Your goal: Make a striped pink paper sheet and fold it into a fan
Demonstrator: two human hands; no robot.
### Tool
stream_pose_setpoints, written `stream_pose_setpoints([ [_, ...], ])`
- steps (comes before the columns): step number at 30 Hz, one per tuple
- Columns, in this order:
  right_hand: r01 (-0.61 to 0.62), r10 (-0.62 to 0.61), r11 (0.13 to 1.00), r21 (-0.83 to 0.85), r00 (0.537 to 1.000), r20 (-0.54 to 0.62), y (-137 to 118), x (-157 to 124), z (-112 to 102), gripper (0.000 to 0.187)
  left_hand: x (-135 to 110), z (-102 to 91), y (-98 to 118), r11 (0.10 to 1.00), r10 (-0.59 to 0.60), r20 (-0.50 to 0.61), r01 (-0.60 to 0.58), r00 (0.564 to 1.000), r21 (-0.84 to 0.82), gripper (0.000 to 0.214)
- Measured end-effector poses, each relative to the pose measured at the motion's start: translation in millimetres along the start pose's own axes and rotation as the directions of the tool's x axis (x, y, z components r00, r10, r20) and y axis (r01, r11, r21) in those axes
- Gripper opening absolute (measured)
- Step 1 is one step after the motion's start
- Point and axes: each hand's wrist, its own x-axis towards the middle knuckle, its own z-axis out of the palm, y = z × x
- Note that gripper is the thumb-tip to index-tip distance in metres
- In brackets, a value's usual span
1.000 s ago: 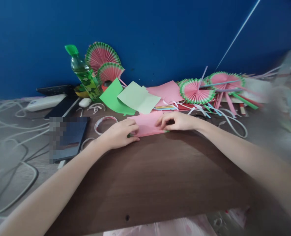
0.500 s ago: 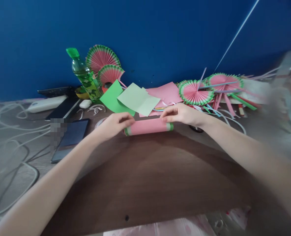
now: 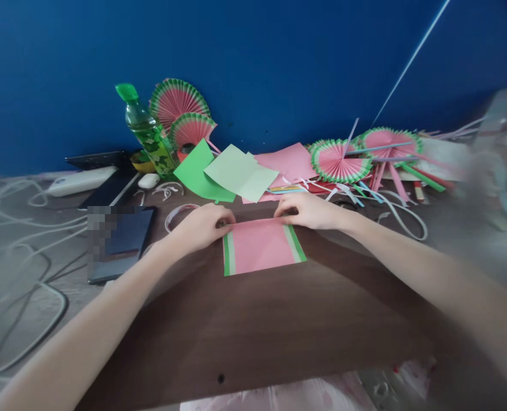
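A pink sheet of paper [image 3: 264, 246] with pale and bright green strips down its two sides lies on the dark brown table, its near edge toward me. At its far left corner, my left hand [image 3: 208, 225] is closed on the edge, thumb and fingers pinching. My right hand [image 3: 307, 211] grips the far right corner in the same way. Just behind my hands rest a bright green sheet [image 3: 202, 171], a pale green sheet [image 3: 238, 174] and a pink sheet [image 3: 292, 162].
Pleated pink-and-green paper fans [image 3: 341, 161] lie at the right among loose paper strips. A green-capped bottle [image 3: 144, 131] stands at the back left before more fans [image 3: 180, 103]. A tablet [image 3: 129, 240] and white cables [image 3: 60, 308] occupy the left; the blue wall [image 3: 253, 63] rises behind.
The pink paper, earlier curled over into a narrow band, now spreads out flatter toward me. Both hands have shifted slightly and still hold its far edge.
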Motion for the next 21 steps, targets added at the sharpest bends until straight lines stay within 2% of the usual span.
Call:
stream_pose_setpoints([
  [3, 0.011, -0.009, 0.997, -0.077, 1.0, 0.019, -1.1, -0.3, 1.8, 0.017, 1.6, 4.8, -0.6, 0.998, 0.032, -0.004, -0.032, 0.999, 0.057, 0.015],
  [13, 0.082, -0.075, 0.978, -0.191, 0.996, 0.044, -1.7, -1.0, 1.8, 0.019, 0.9, 4.5, 1.4, 0.998, -0.008, 0.012, 0.007, 1.0, 0.065, 0.018],
  [21, 0.158, -0.155, 0.946, -0.282, 0.987, 0.035, -0.6, -0.4, 8.0, 0.018, -0.3, 4.8, 3.3, 0.987, 0.053, -0.004, -0.052, 0.999, 0.151, 0.018],
])
